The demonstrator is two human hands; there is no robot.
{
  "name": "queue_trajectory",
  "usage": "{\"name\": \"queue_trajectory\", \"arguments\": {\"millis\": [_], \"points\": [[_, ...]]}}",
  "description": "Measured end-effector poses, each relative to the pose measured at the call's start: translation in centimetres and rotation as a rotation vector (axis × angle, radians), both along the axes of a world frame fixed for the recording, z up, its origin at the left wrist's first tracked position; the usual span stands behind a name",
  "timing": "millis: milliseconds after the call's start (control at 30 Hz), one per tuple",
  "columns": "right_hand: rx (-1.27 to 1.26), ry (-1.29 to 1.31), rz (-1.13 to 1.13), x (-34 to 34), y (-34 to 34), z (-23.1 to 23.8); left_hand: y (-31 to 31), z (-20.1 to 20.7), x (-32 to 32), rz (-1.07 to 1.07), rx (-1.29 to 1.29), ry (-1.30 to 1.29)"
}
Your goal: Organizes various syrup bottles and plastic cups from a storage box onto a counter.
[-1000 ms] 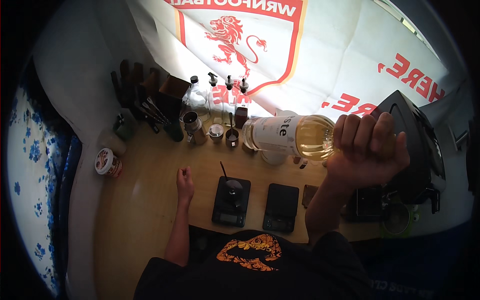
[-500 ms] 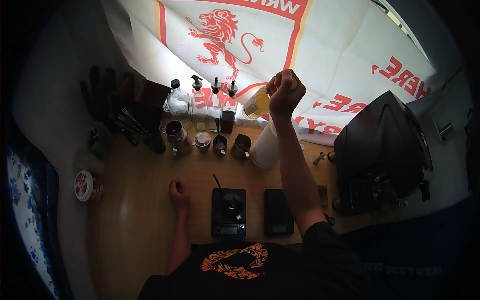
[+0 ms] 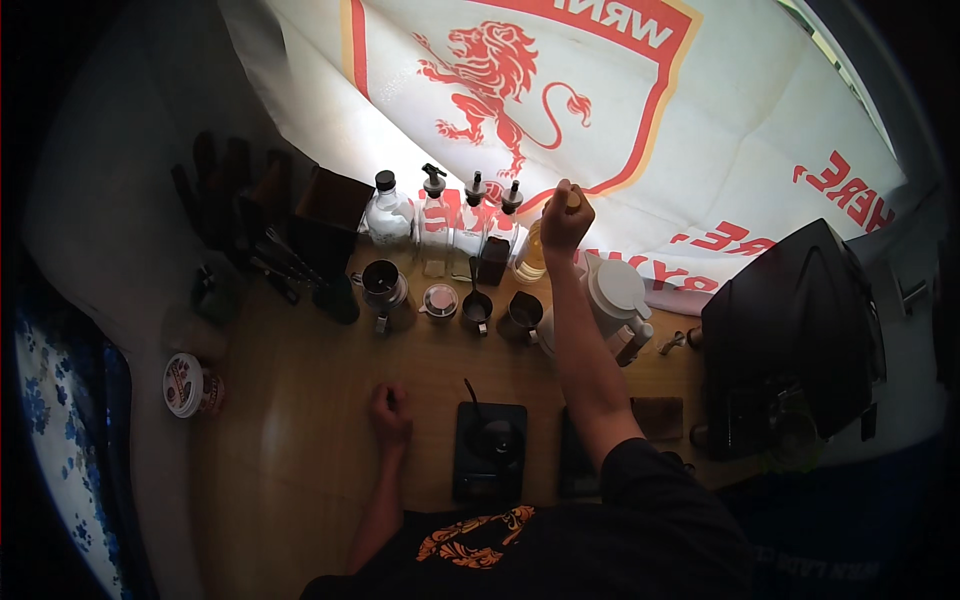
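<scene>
Your right forearm [image 3: 590,370] reaches well forward, right hand [image 3: 567,222] at the far end, fingers wrapped in a closed grip. Left forearm [image 3: 378,515] points forward too, shorter reach; left hand [image 3: 392,412] curled in loosely, well apart.

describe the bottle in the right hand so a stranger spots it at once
Find the white banner with the red lion. Below it, rightmost in a row of bottles, the right hand grips the bottle around its upper end. Its pale golden colour sets it apart from the clear, dark-topped bottles to its left.

the right hand [image 3: 567,220] hides the neck of the bottle [image 3: 531,259]
</scene>
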State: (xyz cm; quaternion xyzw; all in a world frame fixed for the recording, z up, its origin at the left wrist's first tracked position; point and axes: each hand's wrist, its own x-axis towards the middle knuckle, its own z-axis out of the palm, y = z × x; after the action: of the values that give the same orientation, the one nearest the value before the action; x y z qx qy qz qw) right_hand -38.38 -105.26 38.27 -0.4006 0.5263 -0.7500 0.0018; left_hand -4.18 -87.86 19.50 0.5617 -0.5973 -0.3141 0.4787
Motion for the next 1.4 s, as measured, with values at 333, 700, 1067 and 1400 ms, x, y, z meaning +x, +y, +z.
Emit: {"name": "queue_trajectory", "arguments": {"millis": [333, 700, 1067, 1400], "points": [[0.012, -0.004, -0.079, 0.4, -1.2, -1.3, -0.4, -1.1, 0.1, 0.032, 0.037, -0.009], [0.012, 0.005, -0.143, 1.5, -2.2, -0.9, -0.1, -0.8, -0.3, 0.028, 0.043, -0.007], [0.01, -0.045, -0.175, 2.3, -1.9, -1.2, -0.3, -0.8, 0.1, 0.018, 0.059, -0.031], [0.039, -0.059, 0.061, -0.1, -2.2, -3.8, -0.1, -0.8, -0.3, 0.005, 0.027, -0.03]]}}
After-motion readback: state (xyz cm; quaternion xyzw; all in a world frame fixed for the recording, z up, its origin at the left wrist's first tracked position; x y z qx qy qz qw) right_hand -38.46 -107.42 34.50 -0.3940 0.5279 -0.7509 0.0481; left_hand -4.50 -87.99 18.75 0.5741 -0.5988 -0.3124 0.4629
